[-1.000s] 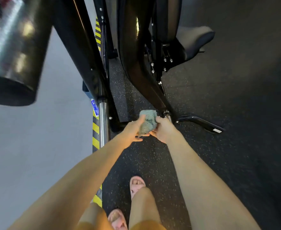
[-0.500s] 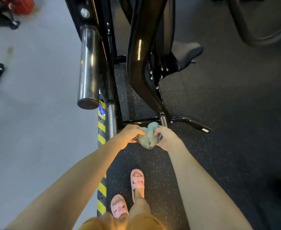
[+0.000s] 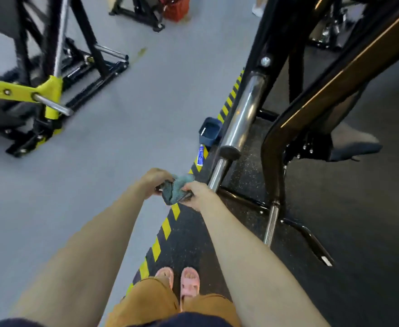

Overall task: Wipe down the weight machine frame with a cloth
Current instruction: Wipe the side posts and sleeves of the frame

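Between our two hands, above the striped floor tape [image 3: 165, 228], the cloth [image 3: 176, 188] hangs bunched, clear of the machine. Our left hand [image 3: 154, 181] grips it from nine o'clock and our right hand [image 3: 197, 193] from three, though blur hides how the fingers wrap. The chrome bar [image 3: 243, 114] stands near at two o'clock, with the black frame [image 3: 272, 161] beyond it. We judge a wad this tight would smear rather than clean, and a loose corner could snag on a bolt.
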A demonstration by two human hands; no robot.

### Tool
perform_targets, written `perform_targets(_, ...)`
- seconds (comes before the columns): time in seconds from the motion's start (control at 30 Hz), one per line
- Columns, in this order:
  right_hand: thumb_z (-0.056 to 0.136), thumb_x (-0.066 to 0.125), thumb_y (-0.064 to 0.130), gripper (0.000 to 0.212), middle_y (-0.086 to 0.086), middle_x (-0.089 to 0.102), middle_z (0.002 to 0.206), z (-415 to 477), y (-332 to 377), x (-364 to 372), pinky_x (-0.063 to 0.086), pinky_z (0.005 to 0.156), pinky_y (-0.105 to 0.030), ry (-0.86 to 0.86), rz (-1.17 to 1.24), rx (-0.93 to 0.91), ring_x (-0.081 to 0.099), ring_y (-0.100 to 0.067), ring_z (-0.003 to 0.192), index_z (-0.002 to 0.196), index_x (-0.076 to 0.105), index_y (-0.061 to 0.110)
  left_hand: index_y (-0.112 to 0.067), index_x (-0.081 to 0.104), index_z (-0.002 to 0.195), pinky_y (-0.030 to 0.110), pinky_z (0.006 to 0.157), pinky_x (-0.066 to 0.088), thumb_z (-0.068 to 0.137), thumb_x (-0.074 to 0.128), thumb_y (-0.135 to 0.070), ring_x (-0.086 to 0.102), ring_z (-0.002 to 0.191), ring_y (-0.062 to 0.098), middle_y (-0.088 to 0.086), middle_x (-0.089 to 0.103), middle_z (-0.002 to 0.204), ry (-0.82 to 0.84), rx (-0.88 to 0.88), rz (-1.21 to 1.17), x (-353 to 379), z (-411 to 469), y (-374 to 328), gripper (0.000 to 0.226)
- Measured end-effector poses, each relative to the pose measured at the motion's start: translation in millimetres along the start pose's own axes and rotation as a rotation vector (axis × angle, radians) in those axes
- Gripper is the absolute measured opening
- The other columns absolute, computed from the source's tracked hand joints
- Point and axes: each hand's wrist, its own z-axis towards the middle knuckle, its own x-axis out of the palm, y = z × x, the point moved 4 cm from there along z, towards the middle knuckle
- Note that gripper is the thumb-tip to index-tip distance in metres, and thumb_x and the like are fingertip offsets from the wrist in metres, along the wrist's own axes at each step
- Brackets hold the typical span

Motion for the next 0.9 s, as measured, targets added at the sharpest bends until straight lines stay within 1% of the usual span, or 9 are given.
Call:
perform_targets(0.13, 0.092, 0.055, -0.005, 0.014, -0.007, 0.06, 0.084, 5.5, 0.6, 32.1, 0.047, 0.099, -0.041, 0.138, -0.242, 0.064, 0.059, -0.022, 0.08, 0.084, 0.057, 0.007, -0.013, 0.06, 0.075, 0.025, 0.062, 0.044, 0.085, 0.057, -0.003, 0.052, 0.072, 0.022, 0.007, 0.055, 0.076, -0.201, 0.012, -0.19, -56.0, 1.2, 16.1, 0.015)
perform_targets(0.23, 0.094, 0.054, -0.003, 0.011, -0.005, 0.059, 0.087, 14.3, 1.2, 49.2, 0.045, 0.101, -0.041, 0.157, -0.289, 0.074, 0.06, -0.021, 0.087, 0.093, 0.056, 0.007, -0.012, 0.061, 0.092, 0.027, 0.062, 0.048, 0.085, 0.059, -0.006, 0.056, 0.073, 0.018, 0.006, 0.059, 0.084, -0.305, -0.003, -0.365, -89.1, 4.5, 32.9, 0.01)
perform_targets(0.33, 0.096, 0.049, -0.004, 0.01, -0.01, 0.057, 0.089, 31.4, 11.1, 71.8, 0.043, 0.101, -0.042, 0.11, -0.287, 0.046, 0.061, -0.026, 0.09, 0.103, 0.052, 0.002, -0.014, 0.057, 0.09, 0.032, 0.07, 0.05, 0.087, 0.059, -0.007, 0.057, 0.072, 0.017, 0.007, 0.06, 0.087, -0.339, -0.014, -0.487, -119.1, 12.1, 40.7, 0.008)
perform_targets(0.43, 0.093, 0.049, -0.006, 0.011, -0.012, 0.055, 0.084, 52.6, 29.2, 99.9, 0.048, 0.087, -0.041, 0.051, -0.319, 0.015, 0.057, -0.024, 0.073, 0.102, 0.052, 0.0, -0.018, 0.051, 0.081, 0.028, 0.063, 0.047, 0.092, 0.052, -0.006, 0.054, 0.067, 0.014, 0.003, 0.056, 0.077, -0.312, 0.006, -0.525, -148.5, 28.0, 37.0, 0.016)
perform_targets(0.53, 0.092, 0.048, -0.007, 0.01, -0.013, 0.055, 0.083, 79.5, 52.7, 133.2, 0.048, 0.09, -0.042, -0.015, -0.371, -0.003, 0.058, -0.027, 0.078, 0.096, 0.054, 0.0, -0.019, 0.05, 0.084, 0.026, 0.061, 0.046, 0.093, 0.049, -0.006, 0.053, 0.068, 0.013, 0.002, 0.055, 0.078, -0.282, 0.014, -0.544, -181.6, 60.1, 27.4, 0.016)
perform_targets(0.6, 0.093, 0.046, -0.004, 0.02, -0.014, 0.055, 0.086, 108.0, 70.4, 155.2, 0.048, 0.092, -0.042, -0.103, -0.437, -0.029, 0.061, -0.031, 0.088, 0.111, 0.053, -0.001, -0.02, 0.05, 0.085, 0.026, 0.06, 0.046, 0.092, 0.05, -0.006, 0.053, 0.065, 0.013, 0.002, 0.055, 0.076, -0.281, 0.016, -0.511, -207.2, 84.6, 14.0, 0.016)
perform_targets(0.7, 0.094, 0.043, 0.0, 0.028, -0.017, 0.052, 0.094, 157.8, 98.0, 189.6, 0.048, 0.094, -0.045, -0.257, -0.453, -0.043, 0.053, -0.026, 0.07, 0.121, 0.05, -0.003, -0.017, 0.053, 0.075, 0.024, 0.055, 0.042, 0.087, 0.053, -0.005, 0.05, 0.058, 0.014, 0.003, 0.053, 0.069, -0.255, 0.046, -0.339, -246.3, 134.9, -22.3, 0.018)
perform_targets(0.8, 0.097, 0.04, 0.003, 0.012, -0.017, 0.051, 0.083, 196.3, 123.5, 241.5, 0.048, 0.084, -0.043, -0.249, -0.348, -0.009, 0.054, -0.028, 0.068, 0.097, 0.052, 0.002, -0.012, 0.063, 0.073, 0.02, 0.056, 0.043, 0.078, 0.061, -0.013, 0.054, 0.064, 0.016, 0.005, 0.06, 0.071, -0.176, 0.154, -0.076, -279.5, 182.5, -84.3, 0.006)
perform_targets(0.9, 0.097, 0.04, 0.0, 0.021, -0.011, 0.046, 0.071, 215.9, 151.2, 298.0, 0.045, 0.067, -0.038, -0.128, -0.279, -0.024, 0.053, -0.024, 0.064, 0.079, 0.047, 0.008, -0.012, 0.061, 0.073, 0.011, 0.05, 0.04, 0.084, 0.058, -0.012, 0.053, 0.065, 0.013, 0.002, 0.06, 0.071, -0.081, 0.189, 0.06, -299.9, 218.3, -130.4, 0.011)
